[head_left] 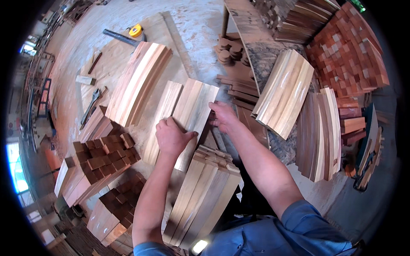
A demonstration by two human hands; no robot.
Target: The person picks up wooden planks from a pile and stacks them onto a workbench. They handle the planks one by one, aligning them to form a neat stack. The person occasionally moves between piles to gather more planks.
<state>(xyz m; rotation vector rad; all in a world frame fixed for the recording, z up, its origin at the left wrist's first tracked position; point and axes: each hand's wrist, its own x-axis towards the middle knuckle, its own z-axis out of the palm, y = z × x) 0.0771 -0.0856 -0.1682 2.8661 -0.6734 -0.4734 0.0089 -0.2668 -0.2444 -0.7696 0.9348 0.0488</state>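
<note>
Several pale wooden slats [194, 100] lie side by side in front of me on a board-topped surface. My left hand [169, 136] bends its fingers over their left edge, at the gap beside a separate narrow pale slat [165, 104], while its thumb stretches across the top. At the right edge of the same slats, my right hand [223, 117] grips near the far corner; some of its fingers are hidden beneath. Closer to my body, a stack of long slats [198, 187] slopes up with its cut ends away from me.
A curved slat stack [139, 81] lies at far left, near a hammer [119, 37], yellow tape measure [135, 30] and adjustable wrench [95, 99]. Dark-ended wood piles [106, 158] sit on the left. Rightward, a bench [275, 51] bears another slat bundle [284, 94]; reddish blocks [346, 51] rise behind.
</note>
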